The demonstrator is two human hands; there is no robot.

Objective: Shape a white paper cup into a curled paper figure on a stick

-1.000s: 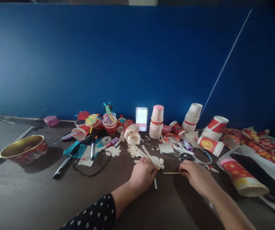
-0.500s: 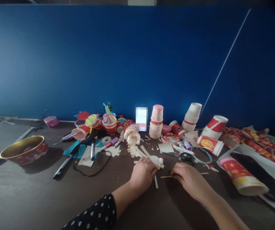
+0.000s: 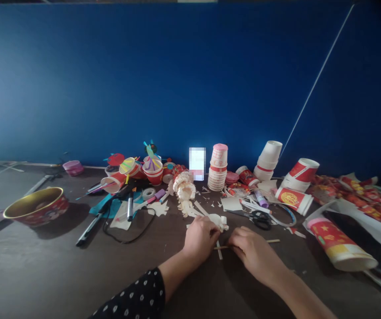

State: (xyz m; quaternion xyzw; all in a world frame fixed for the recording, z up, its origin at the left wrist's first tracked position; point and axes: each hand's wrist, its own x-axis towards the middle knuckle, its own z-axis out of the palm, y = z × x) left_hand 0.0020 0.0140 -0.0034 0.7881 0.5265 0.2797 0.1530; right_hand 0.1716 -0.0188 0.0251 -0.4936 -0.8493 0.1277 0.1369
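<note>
My right hand (image 3: 252, 252) is closed round a thin pale stick (image 3: 274, 241), whose two ends poke out on either side of the fingers. The stick's left end lies across a narrow white paper strip (image 3: 220, 253). Just left of it, my left hand (image 3: 199, 237) is closed, fingers curled down on a white paper cut-out (image 3: 216, 219) with curled strips at its right side. The left fingertips are partly hidden. Behind the cut-out, a body of stacked cream paper frills (image 3: 184, 188) lies on the table.
Scissors (image 3: 260, 219), a glue stick (image 3: 261, 199) and paper scraps lie beyond my right hand. A stack of paper cups (image 3: 217, 170) stands at the back. To the left are a black marker (image 3: 130, 207) and a red-gold bowl (image 3: 36, 206); a red cup (image 3: 341, 243) lies at right.
My right hand has moved left with the stick, bringing its left end across the paper strip near my left hand. The left hand keeps its place; the view has shifted slightly.
</note>
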